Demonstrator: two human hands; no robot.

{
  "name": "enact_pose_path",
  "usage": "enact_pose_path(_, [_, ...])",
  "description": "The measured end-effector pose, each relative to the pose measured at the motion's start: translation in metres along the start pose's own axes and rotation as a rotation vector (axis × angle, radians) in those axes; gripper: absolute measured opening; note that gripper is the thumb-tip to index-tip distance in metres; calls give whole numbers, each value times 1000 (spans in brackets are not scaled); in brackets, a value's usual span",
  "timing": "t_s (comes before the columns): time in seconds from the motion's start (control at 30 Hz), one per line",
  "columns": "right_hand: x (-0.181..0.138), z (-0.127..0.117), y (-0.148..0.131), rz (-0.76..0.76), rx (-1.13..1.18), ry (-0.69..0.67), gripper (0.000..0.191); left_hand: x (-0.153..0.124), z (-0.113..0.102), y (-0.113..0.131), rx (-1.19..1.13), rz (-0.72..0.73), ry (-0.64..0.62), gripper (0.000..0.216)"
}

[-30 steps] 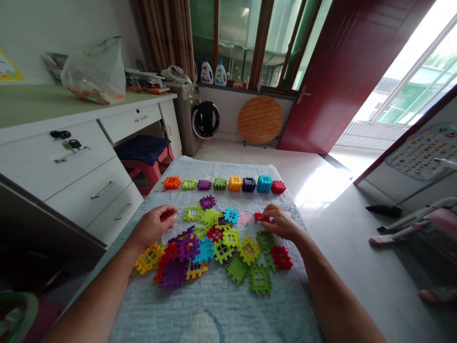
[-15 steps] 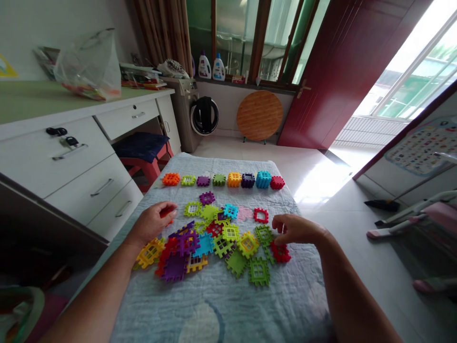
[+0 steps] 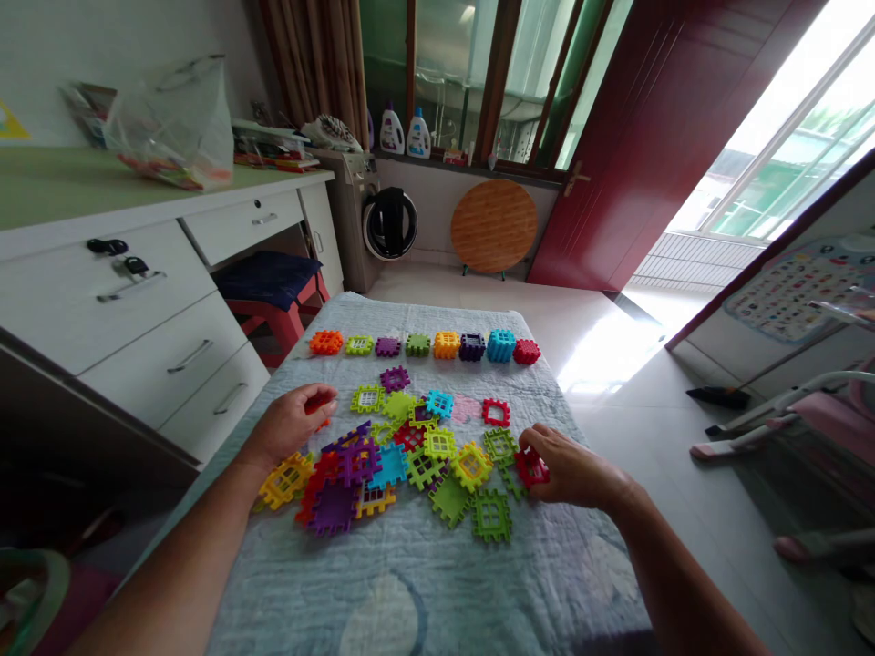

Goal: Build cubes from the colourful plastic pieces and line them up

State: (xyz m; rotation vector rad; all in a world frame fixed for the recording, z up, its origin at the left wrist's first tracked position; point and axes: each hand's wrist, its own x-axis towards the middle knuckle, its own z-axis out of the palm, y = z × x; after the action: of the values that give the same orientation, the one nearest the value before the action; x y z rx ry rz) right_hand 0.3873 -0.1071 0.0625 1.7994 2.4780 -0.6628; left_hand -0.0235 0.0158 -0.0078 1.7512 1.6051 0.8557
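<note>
My left hand [image 3: 291, 424] is at the left of the pile, its fingers curled round a red-orange interlocking block [image 3: 318, 403] that they mostly cover. At the right side, my right hand [image 3: 564, 466] has its thumb and fingers at the edges of a red window-shaped block [image 3: 531, 467]. This red block lies against a green window block [image 3: 501, 445]. Between the hands spreads a loose pile of flat toothed blocks, among them a purple block [image 3: 334, 507], a blue block [image 3: 389, 466] and a yellow block [image 3: 471, 466]. A red frame block [image 3: 496, 412] lies apart, beyond my right hand.
Colour-sorted stacks stand in a row along the far side, from an orange stack [image 3: 326, 343] to a red stack [image 3: 527, 352]. A pale blue quilted cloth [image 3: 314, 592] covers the table. White drawers [image 3: 170, 346] and a stool [image 3: 270, 282] are at left.
My right hand has come down and closed on the red window block at the right, shifting it slightly left. My left hand stays almost where it was.
</note>
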Motion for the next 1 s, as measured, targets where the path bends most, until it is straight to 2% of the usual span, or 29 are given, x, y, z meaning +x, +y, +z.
enact_pose_path(0.1, [8, -13, -1, -20, 26, 21, 29, 1, 0, -2, -4, 4, -3, 39])
enact_pose_path(0.2, [32, -20, 4, -19, 16, 176, 31, 3, 1, -6, -8, 3, 0, 40])
enact_pose_path(0.3, [63, -15, 13, 6, 17, 289, 36, 4, 1, -11, -39, -5, 0, 41])
enact_pose_path(0.43, [88, 0, 23, 76, 32, 294, 38, 3, 2, -12, -92, -23, -7, 41])
enact_pose_path(0.6, [88, 11, 28, 68, 31, 293, 33, 4, 2, -9, -63, -17, -8, 38])
enact_pose_path(1.0, [88, 15, 29, 46, 12, 298, 32, 3, 1, -6, -37, -6, 5, 39])
